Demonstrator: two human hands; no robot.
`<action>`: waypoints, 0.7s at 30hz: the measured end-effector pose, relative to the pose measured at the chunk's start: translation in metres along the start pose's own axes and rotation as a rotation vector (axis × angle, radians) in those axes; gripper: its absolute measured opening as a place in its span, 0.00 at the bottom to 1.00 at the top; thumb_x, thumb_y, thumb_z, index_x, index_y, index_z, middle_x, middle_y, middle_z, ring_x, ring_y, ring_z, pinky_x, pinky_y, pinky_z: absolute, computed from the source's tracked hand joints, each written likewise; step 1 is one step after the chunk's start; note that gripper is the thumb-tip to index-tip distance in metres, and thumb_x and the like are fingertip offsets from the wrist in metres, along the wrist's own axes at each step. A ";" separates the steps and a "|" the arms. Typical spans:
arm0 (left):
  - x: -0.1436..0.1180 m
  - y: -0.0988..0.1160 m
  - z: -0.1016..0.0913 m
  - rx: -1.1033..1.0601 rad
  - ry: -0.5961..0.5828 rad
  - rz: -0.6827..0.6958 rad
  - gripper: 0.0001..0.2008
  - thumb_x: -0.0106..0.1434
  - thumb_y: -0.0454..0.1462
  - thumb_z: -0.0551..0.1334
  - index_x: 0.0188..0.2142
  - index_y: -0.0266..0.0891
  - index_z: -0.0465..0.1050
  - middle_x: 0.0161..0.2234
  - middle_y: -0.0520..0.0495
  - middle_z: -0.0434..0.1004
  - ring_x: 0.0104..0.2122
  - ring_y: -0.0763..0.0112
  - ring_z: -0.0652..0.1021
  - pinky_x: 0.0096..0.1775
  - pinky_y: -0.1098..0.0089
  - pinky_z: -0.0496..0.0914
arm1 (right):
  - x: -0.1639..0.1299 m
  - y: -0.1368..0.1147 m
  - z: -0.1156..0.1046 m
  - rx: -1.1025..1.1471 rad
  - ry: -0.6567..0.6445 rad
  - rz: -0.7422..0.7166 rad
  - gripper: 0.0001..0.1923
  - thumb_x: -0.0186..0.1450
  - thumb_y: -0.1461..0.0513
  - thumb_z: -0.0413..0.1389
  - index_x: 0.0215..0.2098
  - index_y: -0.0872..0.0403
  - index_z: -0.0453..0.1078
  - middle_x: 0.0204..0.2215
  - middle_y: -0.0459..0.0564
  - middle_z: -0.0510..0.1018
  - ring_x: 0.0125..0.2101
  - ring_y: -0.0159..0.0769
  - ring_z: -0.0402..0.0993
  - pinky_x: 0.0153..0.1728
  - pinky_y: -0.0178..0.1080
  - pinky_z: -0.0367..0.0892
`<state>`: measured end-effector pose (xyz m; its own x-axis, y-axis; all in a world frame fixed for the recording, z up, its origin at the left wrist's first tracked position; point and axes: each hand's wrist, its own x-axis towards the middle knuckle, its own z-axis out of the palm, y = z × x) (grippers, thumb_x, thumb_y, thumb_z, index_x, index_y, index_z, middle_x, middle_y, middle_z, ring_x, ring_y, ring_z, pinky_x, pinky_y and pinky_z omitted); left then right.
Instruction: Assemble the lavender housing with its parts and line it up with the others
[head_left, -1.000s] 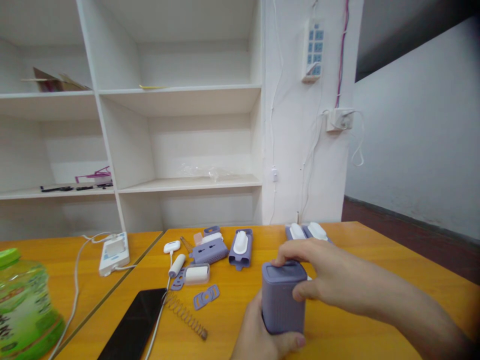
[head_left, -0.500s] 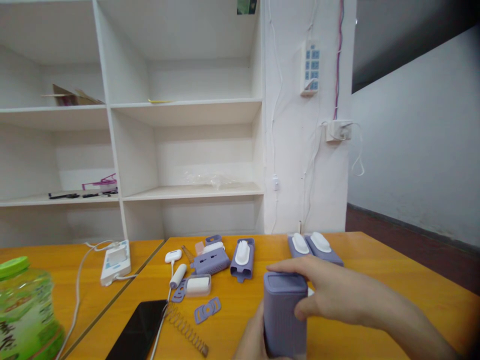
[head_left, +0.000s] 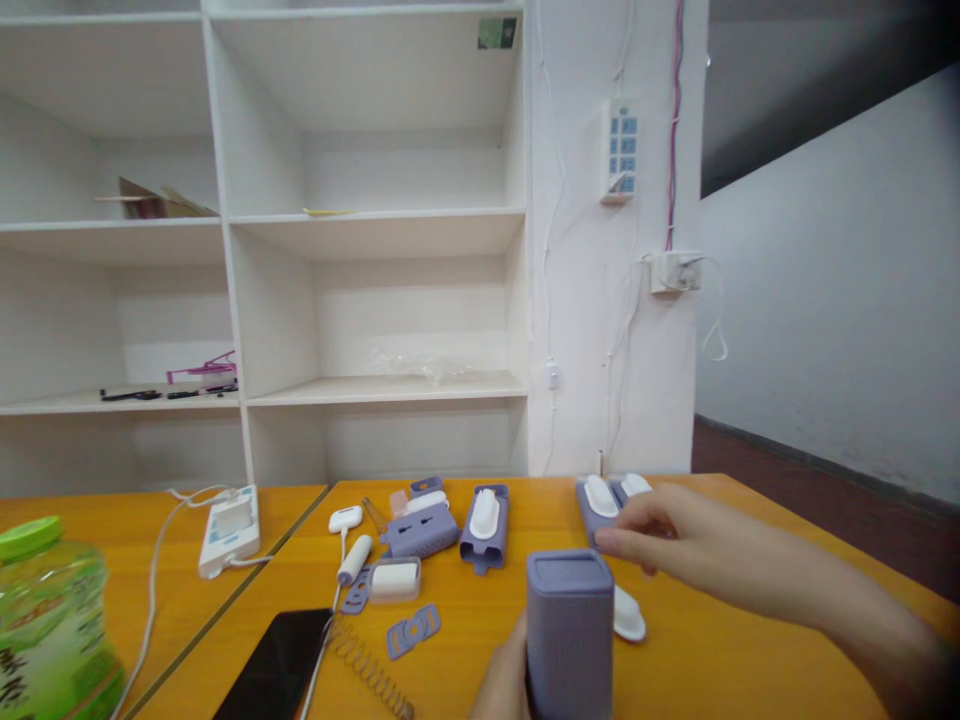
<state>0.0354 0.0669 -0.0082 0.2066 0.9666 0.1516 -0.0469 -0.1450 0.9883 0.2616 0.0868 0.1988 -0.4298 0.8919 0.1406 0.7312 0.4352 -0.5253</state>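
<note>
**Purple casing stands upright in the left hand's grasp**

Casing (head_left: 569,630) of ribbed purple plastic stands on end near the front edge of the orange table (head_left: 750,640), its flat top level. The left hand (head_left: 504,680) wraps it from the near-left side at the bottom edge of the view; only part of the hand shows, closed around the casing's lower body. The right hand (head_left: 664,535) reaches in from the right, clear of the casing and just behind it, fingers loosely extended and holding nothing, its fingertips beside a pair of purple holders with white inserts (head_left: 604,497) at the table's far side. A white oval piece (head_left: 627,612) lies on the table just right of the casing, beneath the right hand.

Farther left lie another purple holder with a white insert (head_left: 482,515), a perforated purple shell (head_left: 420,530), a small clear box with a white block (head_left: 394,578), a flat purple clip (head_left: 413,630) and a coiled spring (head_left: 367,655). A black phone (head_left: 274,665) rests at the front edge, a white cable running past it. A white power strip (head_left: 229,518) sits on the neighbouring table, and a green bottle (head_left: 45,620) stands at far left. White shelves (head_left: 375,225) fill the wall behind.
</note>
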 end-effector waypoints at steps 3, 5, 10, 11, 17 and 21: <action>0.000 -0.001 -0.003 0.005 -0.021 0.038 0.48 0.43 0.42 0.80 0.64 0.40 0.70 0.58 0.39 0.79 0.61 0.35 0.72 0.60 0.52 0.68 | 0.005 -0.006 0.009 -0.042 -0.053 0.053 0.34 0.69 0.37 0.49 0.22 0.53 0.70 0.17 0.41 0.62 0.20 0.30 0.55 0.22 0.37 0.46; 0.001 -0.004 -0.004 0.006 -0.033 0.033 0.47 0.43 0.43 0.80 0.63 0.40 0.71 0.57 0.40 0.79 0.60 0.36 0.74 0.59 0.52 0.69 | 0.005 -0.015 0.014 -0.042 -0.033 0.049 0.33 0.69 0.38 0.49 0.19 0.53 0.65 0.16 0.40 0.59 0.20 0.29 0.54 0.22 0.37 0.44; 0.003 -0.007 -0.005 -0.032 -0.052 0.039 0.52 0.40 0.45 0.81 0.65 0.40 0.68 0.58 0.39 0.78 0.58 0.37 0.75 0.56 0.54 0.71 | 0.002 -0.036 0.026 -0.153 0.107 0.109 0.22 0.63 0.48 0.59 0.18 0.53 0.69 0.16 0.45 0.71 0.21 0.33 0.65 0.22 0.37 0.48; 0.003 -0.006 -0.005 -0.023 -0.052 0.049 0.51 0.41 0.45 0.80 0.65 0.39 0.68 0.58 0.39 0.77 0.58 0.38 0.74 0.57 0.54 0.70 | 0.002 -0.039 0.028 -0.193 0.130 0.129 0.20 0.62 0.50 0.60 0.18 0.52 0.71 0.17 0.46 0.74 0.21 0.34 0.68 0.22 0.37 0.49; -0.002 0.013 -0.006 0.100 -0.066 0.099 0.50 0.45 0.44 0.79 0.66 0.41 0.66 0.56 0.42 0.79 0.56 0.41 0.75 0.56 0.55 0.69 | 0.000 -0.045 0.033 -0.400 0.199 0.219 0.11 0.61 0.57 0.58 0.23 0.50 0.77 0.28 0.53 0.84 0.30 0.46 0.79 0.28 0.40 0.56; -0.004 0.014 -0.006 0.153 -0.052 0.091 0.45 0.48 0.42 0.77 0.64 0.41 0.67 0.55 0.42 0.79 0.54 0.43 0.76 0.53 0.58 0.71 | -0.002 -0.048 0.034 -0.478 0.214 0.231 0.10 0.61 0.62 0.56 0.25 0.50 0.78 0.30 0.55 0.85 0.33 0.49 0.81 0.29 0.41 0.59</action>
<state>0.0278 0.0618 0.0051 0.2589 0.9363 0.2374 0.0809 -0.2660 0.9606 0.2090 0.0597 0.1950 -0.1498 0.9538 0.2606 0.9731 0.1888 -0.1317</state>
